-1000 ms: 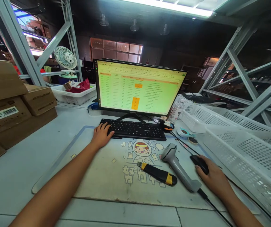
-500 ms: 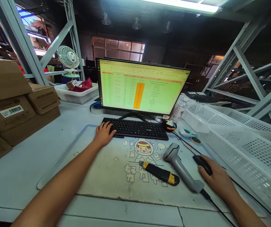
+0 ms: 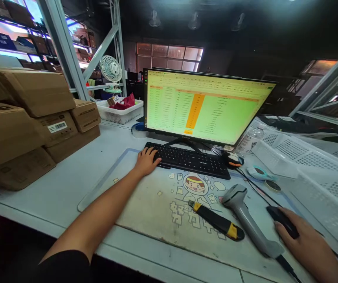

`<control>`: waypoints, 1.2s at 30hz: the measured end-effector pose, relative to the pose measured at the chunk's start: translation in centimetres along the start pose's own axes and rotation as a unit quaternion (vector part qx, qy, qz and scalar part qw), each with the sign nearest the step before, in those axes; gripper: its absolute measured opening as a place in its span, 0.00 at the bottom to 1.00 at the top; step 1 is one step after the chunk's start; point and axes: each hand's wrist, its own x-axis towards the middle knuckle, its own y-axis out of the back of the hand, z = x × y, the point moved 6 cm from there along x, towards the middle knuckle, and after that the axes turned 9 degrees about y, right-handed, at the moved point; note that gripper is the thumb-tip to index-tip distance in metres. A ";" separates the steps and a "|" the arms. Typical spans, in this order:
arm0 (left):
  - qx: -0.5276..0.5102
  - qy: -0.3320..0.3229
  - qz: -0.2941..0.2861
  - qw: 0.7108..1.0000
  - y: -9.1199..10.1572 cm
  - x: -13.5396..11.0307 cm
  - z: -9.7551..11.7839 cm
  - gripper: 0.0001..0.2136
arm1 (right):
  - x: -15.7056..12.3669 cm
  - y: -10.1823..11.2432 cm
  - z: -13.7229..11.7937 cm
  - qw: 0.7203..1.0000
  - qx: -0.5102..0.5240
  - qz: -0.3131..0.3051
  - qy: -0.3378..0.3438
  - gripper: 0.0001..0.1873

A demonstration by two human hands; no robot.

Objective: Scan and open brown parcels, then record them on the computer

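Steel shelving racks [image 3: 64,51] loaded with cartons rise at the far left behind a white workbench [image 3: 68,173], where cardboard boxes [image 3: 24,118] stand stacked, one bearing a barcode label [image 3: 57,127]. Beyond them, a white desk fan [image 3: 111,68] sits behind a white plastic basket [image 3: 118,116] holding a red bag [image 3: 124,103]. The left hand [image 3: 147,162] lies at the left end of a black keyboard [image 3: 186,159], relaxed and open, its fingers lightly curved over the keys and gripping nothing. Behind the keyboard, a monitor [image 3: 204,106] shows a green spreadsheet with an orange column. On the printed desk mat [image 3: 145,208] lie a black and yellow utility knife [image 3: 217,221] and, just to its right, a grey corded barcode scanner [image 3: 248,220], neither held. A plastic bottle [image 3: 253,139] stands farther back beside white perforated baskets [image 3: 313,161]. At the right, the right hand [image 3: 304,245] is cupped over a black mouse [image 3: 282,221], its fingers closed around it, just beside the scanner's base.
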 end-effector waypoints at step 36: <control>-0.017 -0.008 0.009 1.000 -0.3 0.2 -0.2 0.26 | -0.5 0.0 1.0 0.999 -0.002 -0.006 -0.034 0.36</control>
